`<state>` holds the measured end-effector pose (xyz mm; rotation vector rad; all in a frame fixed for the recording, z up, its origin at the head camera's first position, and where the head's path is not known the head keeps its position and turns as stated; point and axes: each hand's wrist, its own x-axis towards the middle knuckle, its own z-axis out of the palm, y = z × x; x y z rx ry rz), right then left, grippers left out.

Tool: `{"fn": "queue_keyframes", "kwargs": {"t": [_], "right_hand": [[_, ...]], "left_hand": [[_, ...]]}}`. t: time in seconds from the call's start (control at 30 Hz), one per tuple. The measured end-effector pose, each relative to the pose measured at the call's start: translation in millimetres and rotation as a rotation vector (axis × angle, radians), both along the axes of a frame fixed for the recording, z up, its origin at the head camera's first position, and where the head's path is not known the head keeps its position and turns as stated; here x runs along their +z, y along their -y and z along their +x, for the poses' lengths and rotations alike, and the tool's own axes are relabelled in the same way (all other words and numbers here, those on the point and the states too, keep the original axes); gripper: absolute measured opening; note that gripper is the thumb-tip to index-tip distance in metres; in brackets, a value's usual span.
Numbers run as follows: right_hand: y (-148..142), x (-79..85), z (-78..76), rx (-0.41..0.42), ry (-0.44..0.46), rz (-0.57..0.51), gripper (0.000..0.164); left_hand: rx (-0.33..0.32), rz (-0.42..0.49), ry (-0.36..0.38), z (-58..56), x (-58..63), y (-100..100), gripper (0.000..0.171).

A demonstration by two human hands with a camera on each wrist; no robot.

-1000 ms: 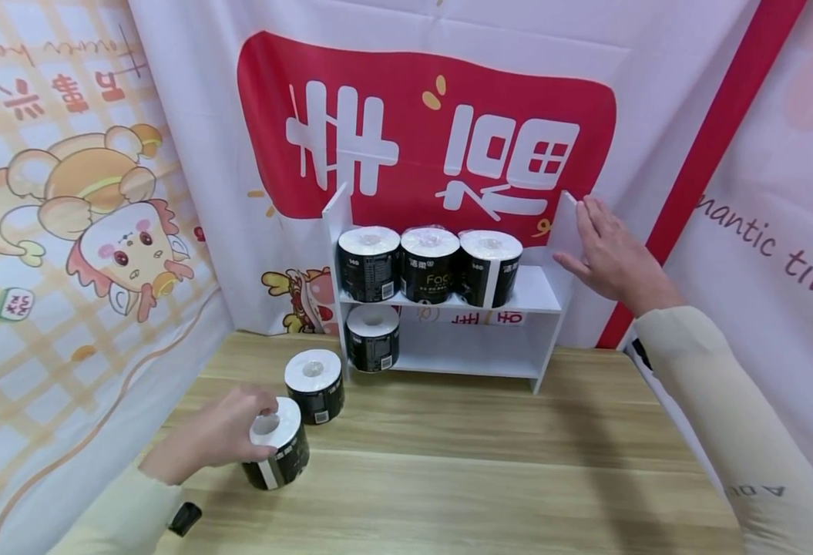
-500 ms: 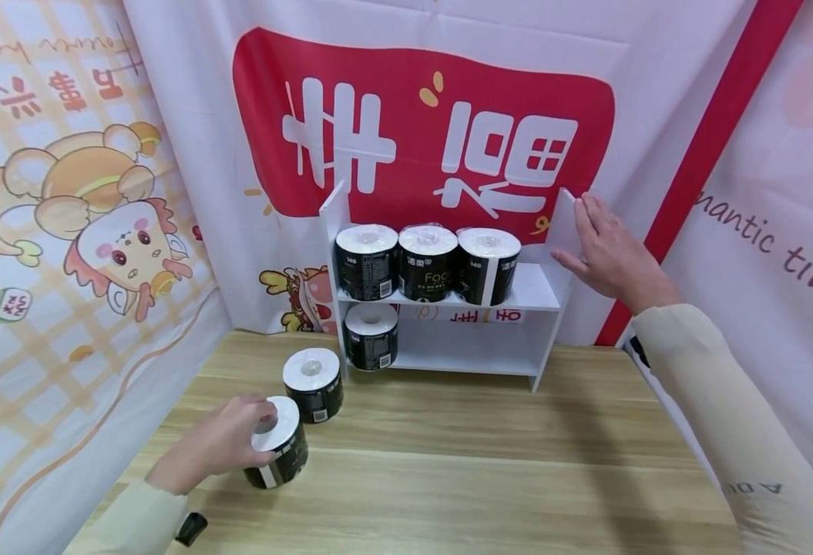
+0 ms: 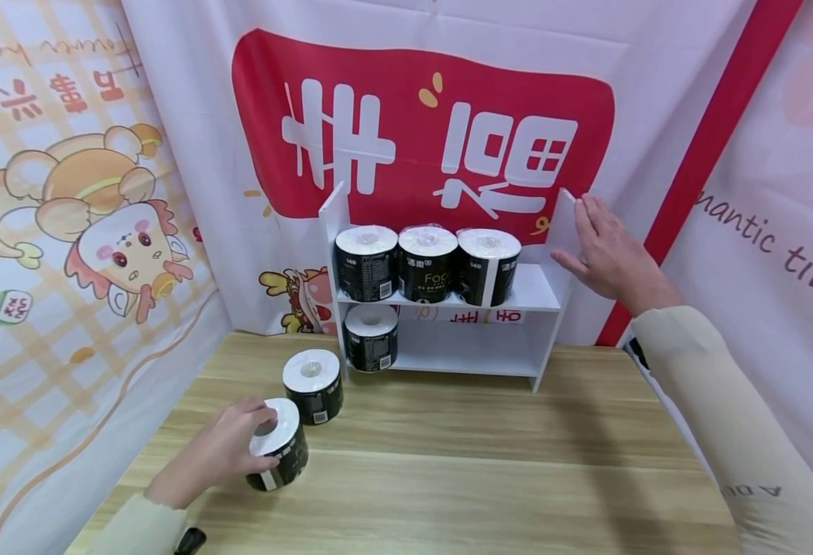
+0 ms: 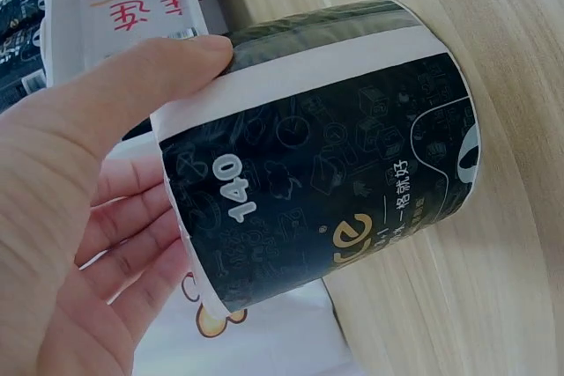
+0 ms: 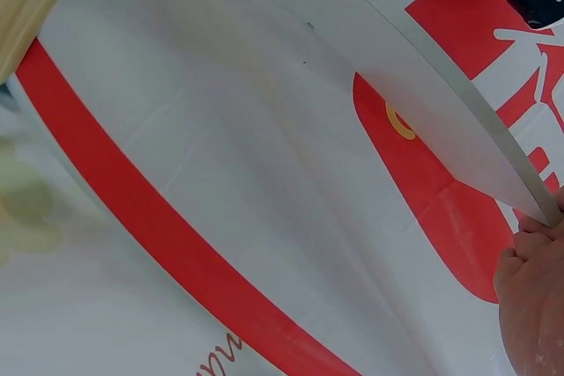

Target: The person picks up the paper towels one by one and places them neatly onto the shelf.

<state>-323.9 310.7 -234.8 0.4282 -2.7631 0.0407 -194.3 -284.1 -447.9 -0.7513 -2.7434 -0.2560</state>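
My left hand holds a toilet paper roll in black wrap on the table. Its thumb presses the side of the wrap and the fingers are over the white top, by the core. The left wrist view shows the thumb along a pale strip on that roll. Just behind stands a second roll. My right hand, fingers straight, rests at the upper right side panel of a white shelf. In the right wrist view the right hand is at the end of the panel.
Three more rolls stand in a row on the shelf's upper board. Another roll is at the left of the lower level. Printed cloth hangs behind the shelf and on both sides of the wooden table.
My left hand has settled slightly lower, its fingertips farther down at the roll's core. The right hand has stayed at the shelf panel, and the rolls stand where they were.
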Motion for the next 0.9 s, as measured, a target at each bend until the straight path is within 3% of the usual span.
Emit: {"fn": "queue_keyframes", "kwargs": {"t": [0.9], "right_hand": [[0.9, -2.4, -1.0, -0.001, -0.013, -0.01, 0.108]], "left_hand": [[-0.008, 0.041, 0.154, -5.5, 5.0, -3.0, 0.037]]}}
